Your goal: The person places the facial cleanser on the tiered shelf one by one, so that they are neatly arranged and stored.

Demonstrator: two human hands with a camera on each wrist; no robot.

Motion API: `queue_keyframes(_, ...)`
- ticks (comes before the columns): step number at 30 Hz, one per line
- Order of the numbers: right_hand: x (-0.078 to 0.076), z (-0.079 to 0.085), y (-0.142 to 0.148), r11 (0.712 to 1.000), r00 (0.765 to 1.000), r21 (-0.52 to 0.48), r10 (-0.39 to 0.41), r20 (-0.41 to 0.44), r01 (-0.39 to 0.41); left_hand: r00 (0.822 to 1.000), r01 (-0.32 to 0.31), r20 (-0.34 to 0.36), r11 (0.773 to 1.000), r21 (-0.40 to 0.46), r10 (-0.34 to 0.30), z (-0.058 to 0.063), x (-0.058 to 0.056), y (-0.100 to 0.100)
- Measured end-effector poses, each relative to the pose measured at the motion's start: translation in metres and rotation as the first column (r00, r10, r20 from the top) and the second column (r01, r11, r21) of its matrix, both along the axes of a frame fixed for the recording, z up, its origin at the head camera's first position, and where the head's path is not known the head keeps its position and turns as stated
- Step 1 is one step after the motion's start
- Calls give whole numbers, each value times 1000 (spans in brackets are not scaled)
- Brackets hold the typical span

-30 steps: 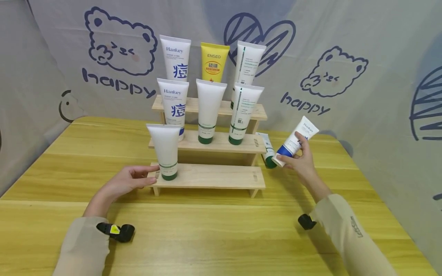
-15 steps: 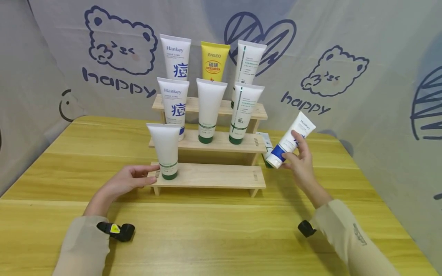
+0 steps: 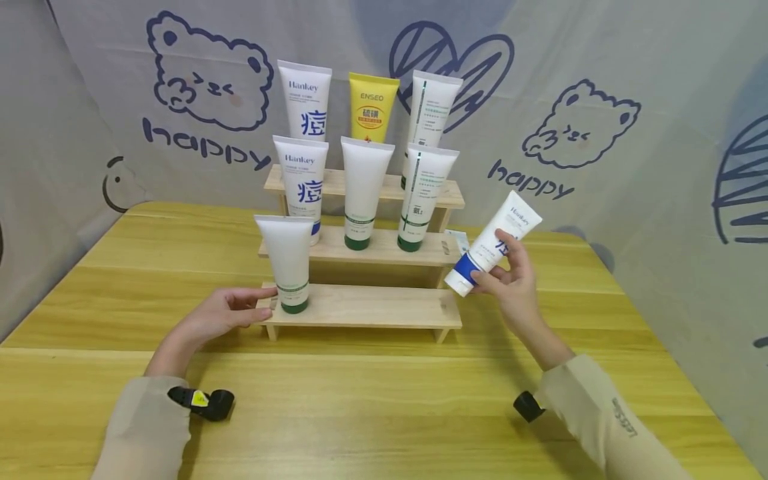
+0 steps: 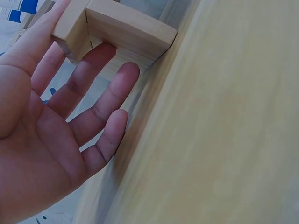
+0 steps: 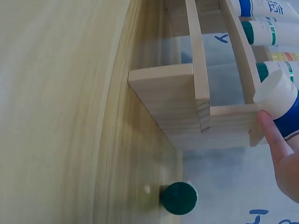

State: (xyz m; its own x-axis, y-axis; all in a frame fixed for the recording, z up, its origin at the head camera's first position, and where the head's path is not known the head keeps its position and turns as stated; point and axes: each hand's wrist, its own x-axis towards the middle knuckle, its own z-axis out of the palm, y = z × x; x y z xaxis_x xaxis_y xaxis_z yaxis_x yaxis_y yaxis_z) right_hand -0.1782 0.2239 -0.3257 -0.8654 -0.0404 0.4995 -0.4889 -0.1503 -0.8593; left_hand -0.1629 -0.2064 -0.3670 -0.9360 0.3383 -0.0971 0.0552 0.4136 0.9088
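Observation:
In the head view, my right hand [image 3: 516, 293] holds a white squeeze tube [image 3: 485, 249] with a blue band. The tube tilts, white cap down and left, beside the right end of a three-tier wooden stand [image 3: 372, 307]. The right wrist view shows its cap [image 5: 275, 95] close to the stand. My left hand [image 3: 216, 319] grips the left end of the bottom shelf; in the left wrist view, fingers [image 4: 105, 95] curve under the shelf end. A white tube with a green cap [image 3: 287, 257] stands upright on that shelf, next to this hand.
Upright tubes fill the middle and top tiers, among them a yellow tube [image 3: 372, 107] and a plain white tube [image 3: 363, 187]. Another tube [image 3: 459, 240] lies behind the held one, its green cap [image 5: 179, 198] visible in the right wrist view. A printed cloth [image 3: 360, 40] hangs behind the table.
My right hand has carried the blue-banded tube left, toward the stand's right end, now covering more of the lying tube. The left hand and the stand have stayed put.

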Motion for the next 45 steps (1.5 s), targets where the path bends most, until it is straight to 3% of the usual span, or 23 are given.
queue_keyframes(4,1,1,-7,999,999,27,29,-21,-28,1000,-3,3,1000,2,3,-2,0,-1)
queue_keyframes(10,8,5,-23,992,998,118,-42,42,36,1000,-5,6,1000,5,5,-4,0,-1)
queue_keyframes(23,13,5,-57,988,998,142,58,-38,-52,1000,5,10,1000,-2,-5,0,0,0)
queue_keyframes(39,10,7,-95,973,996,231,10,-85,10,1000,-7,14,1000,6,6,-3,0,-1)
queue_keyframes(45,10,4,-109,945,989,325,3,-150,47,1000,1,9,1000,10,-1,-2,-1,-2)
